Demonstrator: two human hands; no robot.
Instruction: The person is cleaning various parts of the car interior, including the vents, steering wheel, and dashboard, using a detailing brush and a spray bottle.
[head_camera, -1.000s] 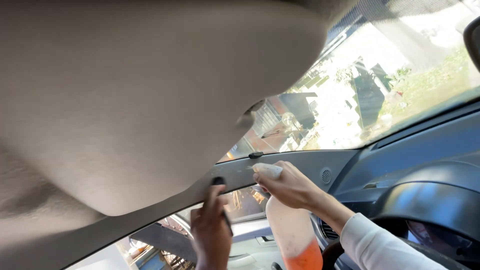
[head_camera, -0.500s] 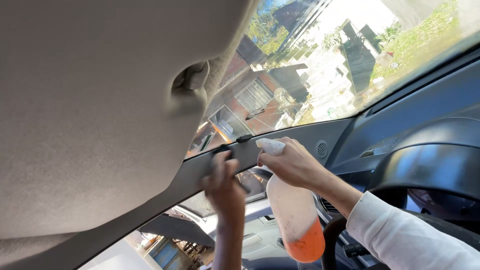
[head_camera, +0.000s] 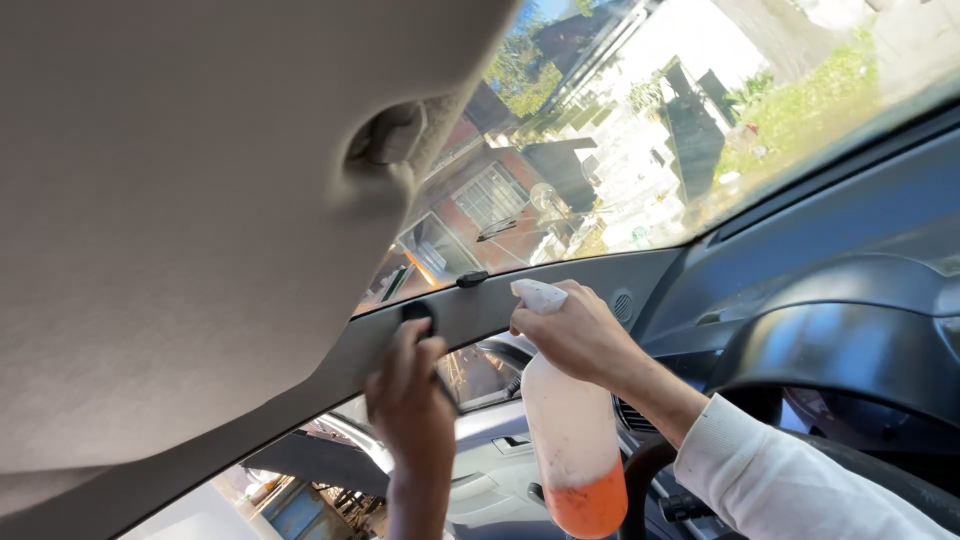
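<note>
Grey headliner (head_camera: 180, 200): fabric roof lining, fills the view from 9 to 12 o'clock.
Windscreen (head_camera: 640, 130): bright glass at 1 o'clock, houses and grass beyond it.
Pillar trim (head_camera: 520, 300): grey strip running from centre down to 7 o'clock; a small black clip sits on it.
Spray bottle (head_camera: 572, 450): translucent, hanging at 6 o'clock, only its bottom part filled with orange liquid.
Right hand (head_camera: 575, 335): fingers curled tight round the bottle's neck and white trigger head.
Left hand (head_camera: 410, 405): fingers closed on a small dark brush (head_camera: 418, 315), its tip against the trim.
Technique: judged best with short, light strokes along the trim, sparing spray.
</note>
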